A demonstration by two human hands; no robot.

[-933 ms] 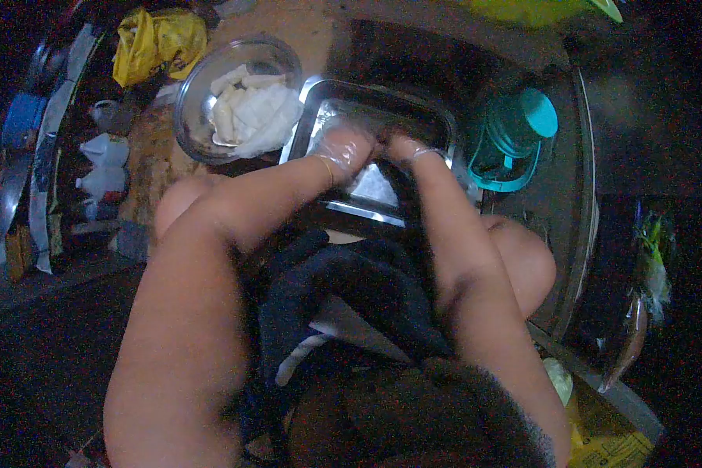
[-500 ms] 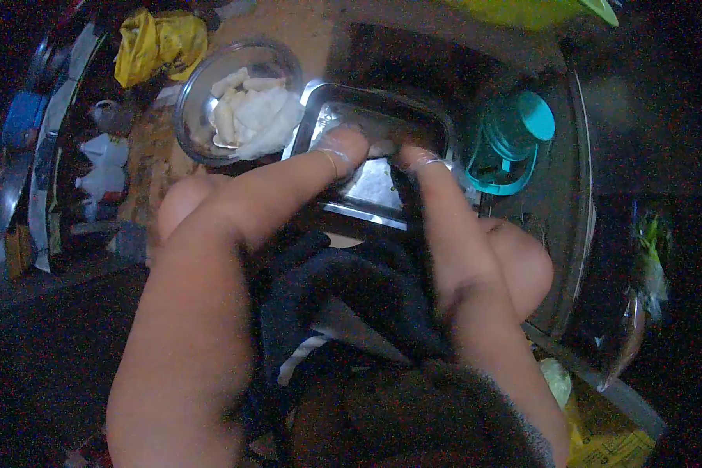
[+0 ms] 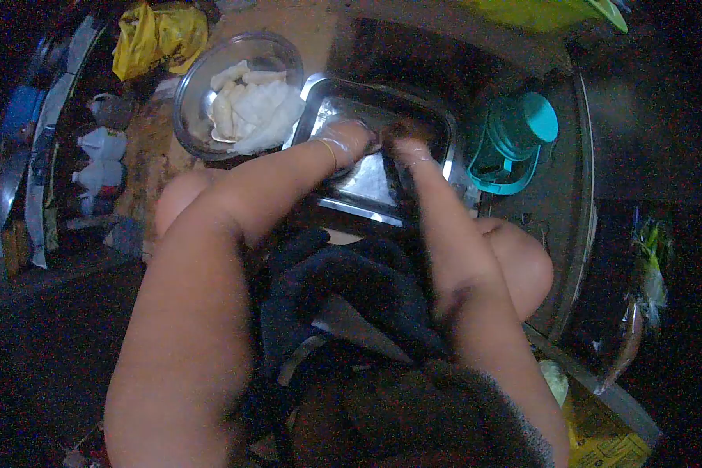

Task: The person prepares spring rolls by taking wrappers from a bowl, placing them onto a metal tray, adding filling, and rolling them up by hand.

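Note:
My left hand (image 3: 349,137), in a clear plastic glove, is over a rectangular metal tray (image 3: 359,209). Its fingers curl inward, closed around something too dark and blurred to make out. Right beside it, also gloved, my right hand (image 3: 407,145) has its fingers bent toward the left ones, almost touching them. A small pale bit shows where the fingertips meet. Left of the tray stands a round clear-looking bowl (image 3: 186,117) with several pale rolls (image 3: 223,117) and a crumpled white sheet (image 3: 264,113) in it.
A turquoise container with a handle (image 3: 515,132) stands right of the tray. Behind the bowl lies a yellow plastic bag (image 3: 160,43). Egg cartons (image 3: 101,160) are at the left, a green basin (image 3: 546,14) at the top, and a bagged green vegetable (image 3: 651,265) far right.
My hands have drawn closer together over the tray, and the pale lump between them is now mostly hidden by the fingers. The bowl and tray have not moved noticeably.

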